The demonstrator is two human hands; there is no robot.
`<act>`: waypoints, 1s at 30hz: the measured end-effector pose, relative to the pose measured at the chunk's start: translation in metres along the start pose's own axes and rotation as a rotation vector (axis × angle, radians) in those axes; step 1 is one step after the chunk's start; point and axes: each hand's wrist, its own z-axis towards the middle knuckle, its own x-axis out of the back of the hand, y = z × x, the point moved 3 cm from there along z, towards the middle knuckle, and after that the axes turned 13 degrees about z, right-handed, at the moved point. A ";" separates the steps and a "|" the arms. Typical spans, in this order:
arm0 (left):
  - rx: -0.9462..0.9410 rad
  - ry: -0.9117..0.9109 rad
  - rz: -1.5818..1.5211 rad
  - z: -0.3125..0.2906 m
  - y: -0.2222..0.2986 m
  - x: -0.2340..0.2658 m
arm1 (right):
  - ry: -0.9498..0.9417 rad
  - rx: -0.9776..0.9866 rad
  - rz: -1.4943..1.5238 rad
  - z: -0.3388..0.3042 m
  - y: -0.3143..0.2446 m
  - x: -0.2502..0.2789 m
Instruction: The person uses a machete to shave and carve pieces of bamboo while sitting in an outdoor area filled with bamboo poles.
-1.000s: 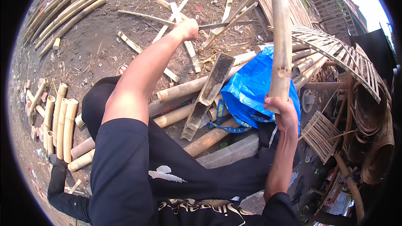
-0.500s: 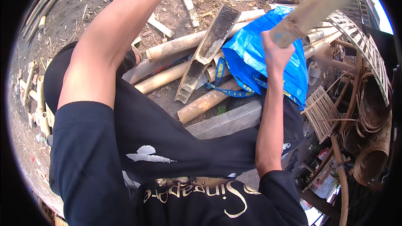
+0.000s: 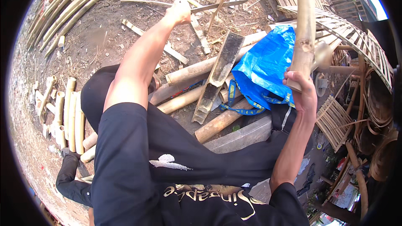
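Note:
My left hand (image 3: pixel 179 13), far out at the upper middle, is closed around a long-bladed knife (image 3: pixel 220 6). Its dark blade points right and crosses in front of a slanting bamboo strip (image 3: pixel 222 1); whether they touch I cannot tell. My right hand (image 3: pixel 302 84) grips the lower end of a bamboo piece (image 3: pixel 305 37), held upright with its top running out of the picture. Behind that piece, a blue plastic bag (image 3: pixel 266 62) with patterned straps lies beside my right leg. A dark-insided split bamboo trough (image 3: pixel 217 73) leans across the poles between my legs.
Thick bamboo poles (image 3: pixel 188 74) and a grey block (image 3: pixel 240 136) lie between my legs. Long bamboo strips (image 3: pixel 69 10) are stacked at far left, cut bamboo lengths (image 3: pixel 71 117) below them. Woven bamboo frames (image 3: pixel 335 121) crowd the right. Another person's dark-clothed limb (image 3: pixel 71 180) shows lower left.
My view has shifted. My left hand with the knife has come into full view. The bamboo in my right hand has swung from slanting right to nearly upright.

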 end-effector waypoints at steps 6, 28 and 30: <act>-0.079 0.023 -0.021 -0.010 0.006 0.011 | 0.173 0.913 -0.259 -0.021 -0.147 -0.013; -0.102 -0.120 0.043 -0.017 -0.037 -0.002 | -0.053 0.352 -0.056 -0.024 -0.089 -0.047; -0.051 -0.069 -0.072 -0.027 -0.024 0.011 | 0.016 0.652 -0.154 -0.035 -0.139 -0.028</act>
